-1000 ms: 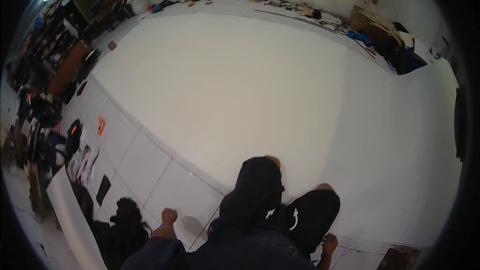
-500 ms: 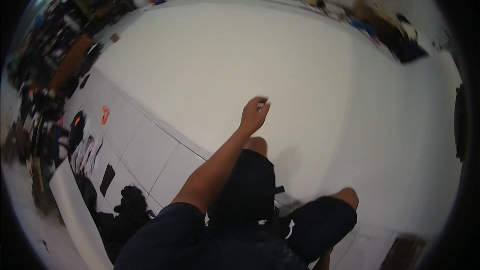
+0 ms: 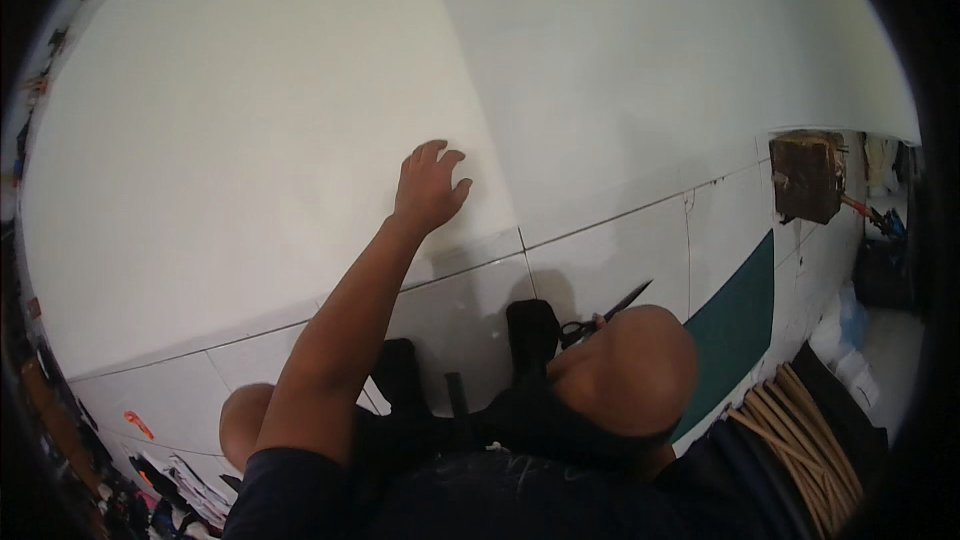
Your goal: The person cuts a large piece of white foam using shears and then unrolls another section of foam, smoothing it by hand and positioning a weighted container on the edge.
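Note:
My left hand (image 3: pixel 432 185) is over a large cream-white sheet (image 3: pixel 250 140) spread across the floor. Its fingers are apart and slightly curled, with nothing in them; whether they touch the sheet I cannot tell. A greyer white stretch (image 3: pixel 620 90) of sheet lies right of a straight boundary beside this hand. Dark scissors (image 3: pixel 628 300) show beyond my bent right knee, blades pointing up and right. A fingertip of my right hand (image 3: pixel 600 322) shows at the scissors, closed on them; the knee hides most of that hand.
White floor tiles (image 3: pixel 460 310) border the sheet's near edge. At right lie a dark green sheet (image 3: pixel 735 330), a brown block (image 3: pixel 805 177) and several tan rolls or tubes (image 3: pixel 800 440). An orange item (image 3: pixel 138 425) and scattered things lie at lower left.
The view has swung to the right and down, bringing the scissors, green sheet and brown block into sight. My left hand's fingers are more spread and still over the sheet.

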Action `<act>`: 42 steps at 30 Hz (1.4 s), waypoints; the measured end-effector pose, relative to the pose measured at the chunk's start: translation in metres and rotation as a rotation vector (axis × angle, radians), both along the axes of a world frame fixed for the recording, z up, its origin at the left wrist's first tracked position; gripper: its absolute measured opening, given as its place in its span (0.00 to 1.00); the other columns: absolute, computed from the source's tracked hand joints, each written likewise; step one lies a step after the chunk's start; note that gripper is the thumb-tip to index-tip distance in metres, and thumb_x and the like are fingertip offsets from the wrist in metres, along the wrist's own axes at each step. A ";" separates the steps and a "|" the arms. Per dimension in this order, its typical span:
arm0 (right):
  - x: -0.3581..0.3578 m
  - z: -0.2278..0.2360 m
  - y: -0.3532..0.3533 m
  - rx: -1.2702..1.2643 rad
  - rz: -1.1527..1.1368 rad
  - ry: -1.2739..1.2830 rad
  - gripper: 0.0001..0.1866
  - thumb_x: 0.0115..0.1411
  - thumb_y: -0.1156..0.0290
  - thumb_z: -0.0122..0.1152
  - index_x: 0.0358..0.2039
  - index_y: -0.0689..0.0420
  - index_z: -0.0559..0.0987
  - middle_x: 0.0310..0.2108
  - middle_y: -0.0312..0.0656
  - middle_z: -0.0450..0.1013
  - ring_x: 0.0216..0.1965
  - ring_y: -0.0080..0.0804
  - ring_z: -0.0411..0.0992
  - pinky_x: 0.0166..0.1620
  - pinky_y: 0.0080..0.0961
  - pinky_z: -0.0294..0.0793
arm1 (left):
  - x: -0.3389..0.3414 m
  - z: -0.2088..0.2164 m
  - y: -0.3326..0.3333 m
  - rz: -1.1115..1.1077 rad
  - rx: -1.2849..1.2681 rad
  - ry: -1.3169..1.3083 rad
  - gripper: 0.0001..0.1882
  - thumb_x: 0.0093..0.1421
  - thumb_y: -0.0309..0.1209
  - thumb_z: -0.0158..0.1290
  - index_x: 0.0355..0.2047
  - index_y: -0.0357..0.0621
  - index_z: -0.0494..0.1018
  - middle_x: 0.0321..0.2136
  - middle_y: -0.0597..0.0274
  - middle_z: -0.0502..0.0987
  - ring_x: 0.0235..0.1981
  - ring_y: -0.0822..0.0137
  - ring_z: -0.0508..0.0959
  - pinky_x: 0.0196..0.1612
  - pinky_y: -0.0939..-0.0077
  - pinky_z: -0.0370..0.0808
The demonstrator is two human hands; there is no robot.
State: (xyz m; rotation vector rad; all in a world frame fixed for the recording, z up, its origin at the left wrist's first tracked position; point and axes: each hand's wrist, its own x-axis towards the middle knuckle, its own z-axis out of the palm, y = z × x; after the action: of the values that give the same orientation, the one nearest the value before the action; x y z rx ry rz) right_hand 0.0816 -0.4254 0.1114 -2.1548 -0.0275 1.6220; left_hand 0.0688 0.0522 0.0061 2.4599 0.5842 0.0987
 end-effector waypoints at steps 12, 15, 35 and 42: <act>0.009 -0.014 0.029 0.062 0.027 0.175 0.18 0.60 0.61 0.55 0.41 0.65 0.75 0.35 0.44 0.76 0.31 0.28 0.72 0.34 0.28 0.73 | -0.043 -0.026 -0.061 -0.156 0.144 0.001 0.31 0.50 0.41 0.60 0.55 0.49 0.66 0.60 0.48 0.57 0.63 0.49 0.54 0.65 0.53 0.50; 0.002 -0.020 0.014 0.072 -0.040 0.075 0.18 0.60 0.61 0.55 0.42 0.65 0.75 0.35 0.44 0.76 0.31 0.28 0.72 0.35 0.29 0.73 | -0.026 -0.024 -0.069 -0.210 0.193 0.023 0.33 0.49 0.39 0.61 0.55 0.48 0.66 0.60 0.48 0.58 0.63 0.49 0.56 0.64 0.52 0.50; 0.012 -0.121 0.018 0.323 -0.497 -0.191 0.17 0.60 0.63 0.56 0.42 0.64 0.74 0.39 0.43 0.75 0.36 0.30 0.73 0.40 0.30 0.72 | -0.021 -0.028 -0.085 -0.206 0.284 0.012 0.23 0.50 0.34 0.60 0.47 0.43 0.71 0.54 0.50 0.65 0.58 0.51 0.63 0.61 0.54 0.58; 0.003 -0.107 0.064 0.243 -0.327 -0.241 0.15 0.58 0.74 0.59 0.45 0.64 0.70 0.30 0.39 0.73 0.33 0.19 0.73 0.31 0.13 0.69 | -0.012 -0.019 -0.093 -0.181 0.153 -0.026 0.16 0.53 0.32 0.57 0.42 0.42 0.73 0.50 0.51 0.69 0.56 0.52 0.65 0.61 0.54 0.59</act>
State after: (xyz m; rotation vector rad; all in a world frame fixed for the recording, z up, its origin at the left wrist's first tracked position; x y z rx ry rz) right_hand 0.0846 -0.3612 0.0045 -2.0284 0.0496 1.1131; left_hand 0.0571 -0.0411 -0.0134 2.6437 0.3519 0.1056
